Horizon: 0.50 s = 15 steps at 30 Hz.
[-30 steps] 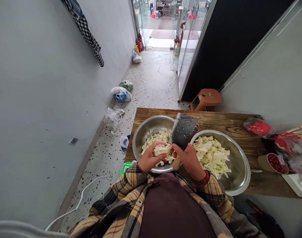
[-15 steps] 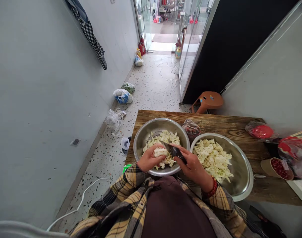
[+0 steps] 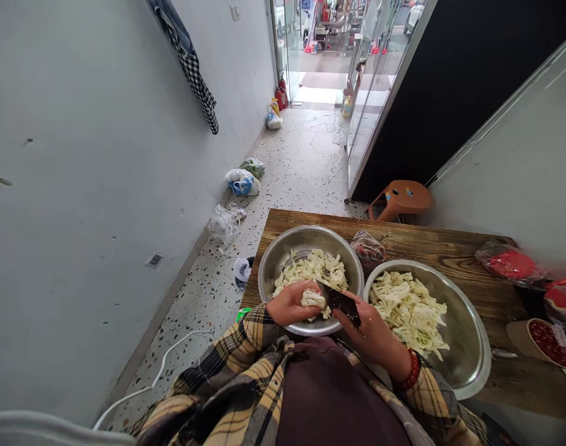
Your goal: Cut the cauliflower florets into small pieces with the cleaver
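Note:
My left hand point(image 3: 289, 302) is closed around a pale piece of cauliflower point(image 3: 313, 300), above the near side of a steel bowl point(image 3: 273, 254). In my right hand point(image 3: 371, 331) is a dark, broad-bladed knife point(image 3: 341, 303), its blade against or very close to the cauliflower. Cut florets point(image 3: 317, 265) lie in the bowl below both hands. A second steel bowl point(image 3: 468, 334), to the right of my right hand, holds a larger heap of cauliflower pieces point(image 3: 410, 310). The fingers partly hide the knife's grip.
Both bowls stand on a wooden table point(image 3: 441, 241). Between them at the back lies a plastic-wrapped bundle point(image 3: 369, 248). A paper tub of red bits point(image 3: 543, 341) sits at the right. Beyond the table is an orange stool point(image 3: 408, 198); bags point(image 3: 243, 183) line the left wall.
The view has shifted a little, so everything sits lower and further right. The knife blade has turned and shows more of its flat side. Both hands keep their hold.

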Available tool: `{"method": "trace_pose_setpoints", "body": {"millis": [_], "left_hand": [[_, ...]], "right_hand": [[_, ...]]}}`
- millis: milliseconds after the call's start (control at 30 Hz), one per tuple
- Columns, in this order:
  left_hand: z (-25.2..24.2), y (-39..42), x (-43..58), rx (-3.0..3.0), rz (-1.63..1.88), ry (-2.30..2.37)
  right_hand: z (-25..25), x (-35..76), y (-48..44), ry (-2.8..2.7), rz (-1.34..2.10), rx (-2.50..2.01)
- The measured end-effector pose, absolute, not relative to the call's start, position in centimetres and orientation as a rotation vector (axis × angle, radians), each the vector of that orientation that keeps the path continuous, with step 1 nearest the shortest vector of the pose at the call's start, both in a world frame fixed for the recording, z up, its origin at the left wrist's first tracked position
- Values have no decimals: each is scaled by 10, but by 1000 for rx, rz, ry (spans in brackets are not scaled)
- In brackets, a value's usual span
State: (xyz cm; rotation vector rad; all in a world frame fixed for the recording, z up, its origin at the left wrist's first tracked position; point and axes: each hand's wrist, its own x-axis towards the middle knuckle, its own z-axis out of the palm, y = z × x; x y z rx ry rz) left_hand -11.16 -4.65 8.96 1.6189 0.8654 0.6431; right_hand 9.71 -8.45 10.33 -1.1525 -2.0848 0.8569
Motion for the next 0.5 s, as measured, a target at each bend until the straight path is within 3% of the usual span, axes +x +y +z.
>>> {"method": "trace_pose_setpoints", "body": {"millis": [167, 333, 500], "left_hand": [[79, -55, -92, 1813, 768, 1092], [73, -67, -66, 2028, 743, 1120], [80, -56, -84, 1432, 884, 1067]], "right_hand": [[79, 84, -93, -1843, 656, -1371], [59, 84, -80, -1340, 715, -1675], [57, 102, -63, -1191, 991, -1694]]}}
